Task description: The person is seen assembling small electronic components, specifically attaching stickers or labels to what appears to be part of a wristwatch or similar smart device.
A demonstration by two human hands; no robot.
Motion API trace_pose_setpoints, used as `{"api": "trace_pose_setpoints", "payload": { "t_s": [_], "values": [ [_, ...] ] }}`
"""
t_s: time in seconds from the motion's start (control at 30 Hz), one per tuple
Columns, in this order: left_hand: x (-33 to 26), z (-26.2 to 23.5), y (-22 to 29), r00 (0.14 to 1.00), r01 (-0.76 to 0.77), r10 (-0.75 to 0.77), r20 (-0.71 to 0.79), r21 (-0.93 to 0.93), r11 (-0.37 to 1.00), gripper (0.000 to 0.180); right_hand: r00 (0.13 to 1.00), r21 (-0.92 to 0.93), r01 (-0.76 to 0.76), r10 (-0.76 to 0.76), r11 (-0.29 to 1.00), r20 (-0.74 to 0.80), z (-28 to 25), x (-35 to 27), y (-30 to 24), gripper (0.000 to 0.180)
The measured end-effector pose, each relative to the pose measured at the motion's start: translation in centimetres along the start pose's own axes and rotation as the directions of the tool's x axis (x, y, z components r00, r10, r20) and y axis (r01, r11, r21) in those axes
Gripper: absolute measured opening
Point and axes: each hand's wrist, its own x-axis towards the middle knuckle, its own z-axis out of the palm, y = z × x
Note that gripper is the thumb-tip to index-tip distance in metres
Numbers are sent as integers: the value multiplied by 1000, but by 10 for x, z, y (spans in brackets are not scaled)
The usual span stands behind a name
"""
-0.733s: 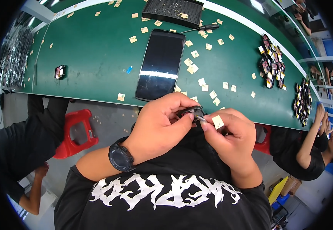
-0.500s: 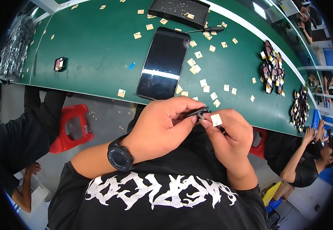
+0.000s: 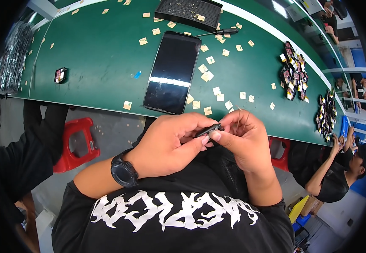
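Note:
My left hand (image 3: pixel 172 143), with a black watch on its wrist, pinches a small black part (image 3: pixel 208 129) in front of my chest. My right hand (image 3: pixel 242 141) meets it from the right, fingertips closed on the same part's end. Both hands hover just below the near edge of the green table (image 3: pixel 98 63). A black phone (image 3: pixel 172 71) lies screen up on the table straight ahead of my hands. Small tan squares (image 3: pixel 208 76) are scattered around it.
A black tray (image 3: pixel 187 10) and a screwdriver (image 3: pixel 216 33) lie at the far edge. Two piles of small dark parts (image 3: pixel 293 76) sit at the right, a small dark part (image 3: pixel 60 75) at the left. A red stool (image 3: pixel 75 141) stands below. Another person (image 3: pixel 339 168) sits at the right.
The small tan square held at my right fingertips is gone from view. Both hands have closed tighter around the black part.

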Motion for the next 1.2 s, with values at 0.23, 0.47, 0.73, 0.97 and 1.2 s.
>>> {"api": "trace_pose_setpoints", "payload": {
  "t_s": [0.23,0.47,0.73,0.97,1.2],
  "values": [
    [4,2,-2,991,76,-95,-92,-190,979,32,999,-15,-46,46,999,-10,-4,0,-3,20],
    [4,0,3,979,108,-151,-135,-280,954,34,836,-664,519,-480,537,266,-2,-3,-4,31],
    [5,1,18,979,101,-118,-166,-107,989,37,649,-789,612,-607,59,458,-1,3,8,52],
    [5,2,20,992,81,-98,-85,-187,979,44,737,-673,631,-568,385,366,-10,4,4,47],
    [6,4,25,999,-41,39,-19,-109,993,45,594,-604,745,-692,282,410,-22,6,6,48]
  ]
}}
